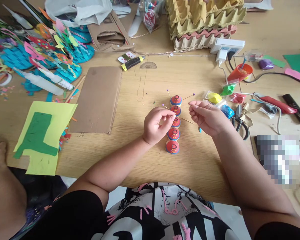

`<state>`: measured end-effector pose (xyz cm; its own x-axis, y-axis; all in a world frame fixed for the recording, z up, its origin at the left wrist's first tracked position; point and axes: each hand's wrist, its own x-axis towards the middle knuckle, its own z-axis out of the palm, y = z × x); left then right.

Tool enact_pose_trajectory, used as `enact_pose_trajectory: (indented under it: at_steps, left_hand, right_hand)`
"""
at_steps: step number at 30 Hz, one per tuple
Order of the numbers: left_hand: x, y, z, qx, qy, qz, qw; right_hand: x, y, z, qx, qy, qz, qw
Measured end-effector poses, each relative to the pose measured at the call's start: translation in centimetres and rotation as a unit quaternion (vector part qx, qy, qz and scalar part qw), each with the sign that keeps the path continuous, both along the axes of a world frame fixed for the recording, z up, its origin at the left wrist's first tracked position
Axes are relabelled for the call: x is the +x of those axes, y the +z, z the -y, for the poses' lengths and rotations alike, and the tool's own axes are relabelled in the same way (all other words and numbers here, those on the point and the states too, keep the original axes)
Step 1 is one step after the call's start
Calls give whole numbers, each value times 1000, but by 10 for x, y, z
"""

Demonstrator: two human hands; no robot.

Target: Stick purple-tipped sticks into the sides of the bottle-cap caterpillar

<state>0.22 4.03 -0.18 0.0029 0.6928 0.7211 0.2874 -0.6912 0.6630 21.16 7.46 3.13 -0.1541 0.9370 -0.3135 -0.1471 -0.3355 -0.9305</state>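
Note:
A row of several small round clay pieces (172, 146), red on top with blue rims and yellow and dark details, runs up the table in front of me. Purple-headed pins (193, 94) stick out from the far end of the row. Above the row's left side is my left hand (158, 126), thumb and forefinger pinched together. My right hand (208, 116), also pinched closed, hovers just right of the row. Whatever either pinch holds is too small to make out. A thin wooden stick (187, 120) shows between the hands.
On the left lie brown cardboard (96, 100), yellow paper (42, 160) and glue bottles (41, 81). Egg trays (202, 26) and a power strip (228, 45) are at the back. Clay packets (214, 97), an orange cup (240, 72) and scissors (238, 121) lie right. Another person's arm (2, 190) is at far left.

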Motion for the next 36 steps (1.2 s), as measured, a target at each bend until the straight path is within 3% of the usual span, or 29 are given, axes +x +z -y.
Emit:
enact_pose_trajectory:
  at_steps: [2,3,6,8,11,15,17,18,22,25,29,36]
  left_hand:
    - [0,-1,0,-12,-6,14,1000]
    - [0,-1,0,-17,-10,20,1000]
    - [0,-4,-1,-30,-19,35,999]
    - [1,-5,-1,-35,-22,38,998]
    - [0,-6,-1,-36,-23,38,998]
    - [0,-5,0,-40,-29,38,998]
    - [1,-5,0,-44,-32,40,998]
    - [1,-4,0,-46,-33,41,998]
    - [2,-3,1,-58,-28,36,997]
    - [2,-2,2,-71,-26,25,997]
    - [1,1,4,-81,-33,15,996]
    - [3,5,5,-95,-91,37,991]
  right_hand:
    - [4,-1,0,47,46,155,986]
    - [5,-2,0,83,74,252,961]
    - [5,-3,3,199,136,502,831]
    - [2,-4,5,233,168,581,762]
    - [-5,-6,9,212,218,625,719]
    - [-8,-7,11,207,216,657,692]
    - [-5,-6,9,212,204,634,716]
    - [-2,-5,8,205,201,606,742]
    - [11,3,2,105,192,388,895]
    - [13,11,2,34,183,179,966]
    - [2,17,9,-1,172,-4,985]
    - [-17,12,18,34,154,-61,986]
